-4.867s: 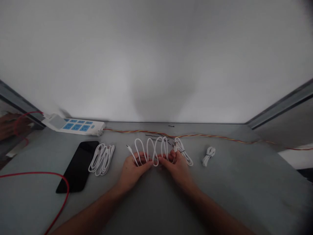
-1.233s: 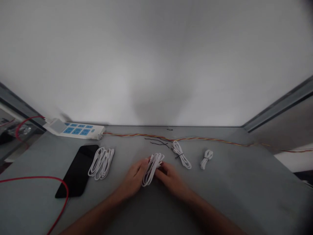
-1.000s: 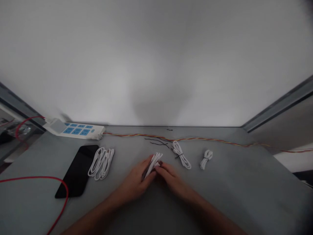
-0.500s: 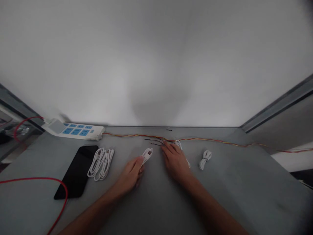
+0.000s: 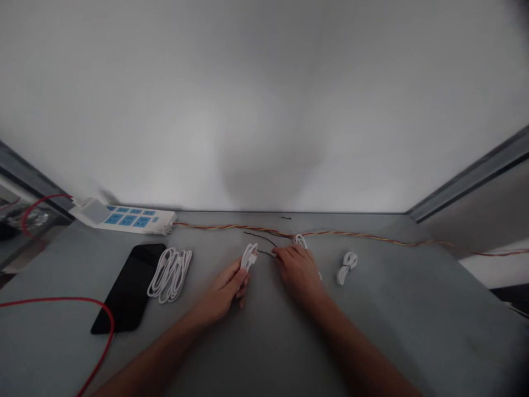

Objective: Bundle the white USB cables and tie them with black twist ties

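Note:
My left hand (image 5: 229, 281) is closed around a folded white USB cable (image 5: 248, 256), whose metal plug sticks up above the fingers. A little to the right, my right hand (image 5: 298, 270) has its fingertips pinched on one end of a thin black twist tie (image 5: 265, 253). A second black twist tie (image 5: 259, 236) lies on the table just beyond those fingertips. Another white cable (image 5: 300, 240) is partly hidden beneath my right hand. Further right lies a small white cable bundle (image 5: 346, 268) with a dark tie around its middle.
On the left are a coiled white cable (image 5: 170, 274), a black phone (image 5: 130, 292) and a red cable (image 5: 105, 314) crossing it. A white power strip (image 5: 124, 218) stands at the back, its twisted red-yellow wire (image 5: 372, 237) running along the wall. A black scrap (image 5: 286, 218) lies behind that wire.
My left hand has turned the white cable, so its plug now shows. The fingertips of my right hand have drawn one black twist tie slightly toward me, away from the other.

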Demonstrator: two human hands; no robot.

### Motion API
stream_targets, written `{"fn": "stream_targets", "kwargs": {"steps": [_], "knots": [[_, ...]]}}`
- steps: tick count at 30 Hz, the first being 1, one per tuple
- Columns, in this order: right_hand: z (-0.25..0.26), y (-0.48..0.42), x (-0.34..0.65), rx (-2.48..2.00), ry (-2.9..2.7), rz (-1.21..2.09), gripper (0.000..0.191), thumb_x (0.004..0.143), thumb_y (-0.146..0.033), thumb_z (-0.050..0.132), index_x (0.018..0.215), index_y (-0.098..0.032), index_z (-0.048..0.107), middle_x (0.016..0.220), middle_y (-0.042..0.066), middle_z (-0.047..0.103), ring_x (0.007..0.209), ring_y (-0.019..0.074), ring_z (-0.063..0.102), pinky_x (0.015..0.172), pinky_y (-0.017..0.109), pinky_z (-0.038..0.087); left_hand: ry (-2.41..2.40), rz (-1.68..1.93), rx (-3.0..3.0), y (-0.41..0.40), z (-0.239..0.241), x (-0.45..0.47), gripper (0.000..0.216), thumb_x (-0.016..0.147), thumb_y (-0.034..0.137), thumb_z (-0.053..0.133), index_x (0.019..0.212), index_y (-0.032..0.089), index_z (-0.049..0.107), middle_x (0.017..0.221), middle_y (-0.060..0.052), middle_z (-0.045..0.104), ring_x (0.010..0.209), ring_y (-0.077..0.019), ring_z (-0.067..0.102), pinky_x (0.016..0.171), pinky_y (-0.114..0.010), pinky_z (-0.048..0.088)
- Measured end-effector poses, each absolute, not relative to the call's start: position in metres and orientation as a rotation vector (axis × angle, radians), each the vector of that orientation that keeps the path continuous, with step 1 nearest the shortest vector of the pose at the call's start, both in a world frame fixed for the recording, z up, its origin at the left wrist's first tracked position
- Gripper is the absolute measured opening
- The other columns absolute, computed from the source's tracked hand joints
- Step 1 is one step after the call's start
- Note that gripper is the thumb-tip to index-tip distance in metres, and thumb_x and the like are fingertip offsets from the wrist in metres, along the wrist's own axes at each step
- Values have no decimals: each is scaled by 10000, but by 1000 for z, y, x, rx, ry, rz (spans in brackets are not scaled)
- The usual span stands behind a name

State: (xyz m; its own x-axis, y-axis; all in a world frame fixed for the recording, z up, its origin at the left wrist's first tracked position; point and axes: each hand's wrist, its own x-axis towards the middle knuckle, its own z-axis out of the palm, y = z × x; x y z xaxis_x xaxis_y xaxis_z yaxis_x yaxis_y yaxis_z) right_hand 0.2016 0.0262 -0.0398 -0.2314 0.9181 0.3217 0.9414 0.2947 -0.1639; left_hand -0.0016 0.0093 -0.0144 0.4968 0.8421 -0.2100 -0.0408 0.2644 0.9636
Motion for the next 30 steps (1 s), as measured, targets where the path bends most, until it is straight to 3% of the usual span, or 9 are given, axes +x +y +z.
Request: {"fn": "stream_targets", "kwargs": {"steps": [5, 11, 16, 19, 21, 25, 30], "knots": [[-38, 24, 196, -1663, -2270, -28, 259, 893, -92, 446, 1022, -160, 661, 929, 115, 702, 937, 275, 581, 820, 409, 425, 896, 709, 1094, 6, -13, -1, 641, 856, 517, 520, 1373, 192, 325, 732, 48, 391, 523, -67, 329, 456, -187, 354], [-31, 12, 190, -1512, -1914, 543, 244, 894, -163, 420, 1076, -176, 582, 1001, 106, 666, 891, 220, 627, 776, 364, 486, 844, 665, 1040, 2, -11, 3, 730, 814, 548, 571, 1391, 197, 294, 720, 49, 424, 521, -69, 350, 463, -200, 345], [-28, 0, 181, -1270, -1675, 1014, 255, 843, -192, 491, 1092, -174, 542, 930, 84, 668, 796, 182, 628, 719, 322, 500, 798, 658, 1077, 3, -17, 4, 413, 851, 522, 533, 1077, 176, 537, 719, 48, 400, 507, -55, 319, 465, -192, 331], [-28, -1, 177, -1198, -1513, 1181, 290, 806, -240, 551, 1091, -186, 537, 910, 60, 656, 792, 175, 621, 731, 317, 497, 793, 703, 1126, 2, -18, 6, 365, 860, 526, 514, 876, 162, 539, 712, 44, 387, 514, -59, 315, 466, -196, 340], [-27, -1, 175, -1142, -1472, 1305, 251, 806, -276, 566, 1042, -192, 572, 867, 38, 647, 756, 162, 607, 728, 305, 490, 787, 732, 1156, 1, -17, 7, 358, 870, 515, 502, 817, 161, 517, 698, 44, 371, 515, -64, 310, 465, -198, 348], [-22, -2, 175, -1223, -1539, 1481, 220, 856, -344, 519, 826, -171, 652, 606, -26, 537, 506, 106, 456, 502, 223, 384, 796, 769, 1213, 1, -14, 5, 346, 889, 471, 493, 744, 157, 500, 674, 39, 370, 529, -73, 345, 478, -203, 361], [-17, -5, 179, -1296, -1639, 1299, 319, 886, -342, 475, 661, -168, 620, 540, -44, 445, 504, 95, 385, 481, 210, 298, 870, 724, 1288, 5, -16, 0, 373, 873, 483, 511, 733, 141, 565, 751, -8, 492, 564, -80, 412, 501, -201, 388]]}}
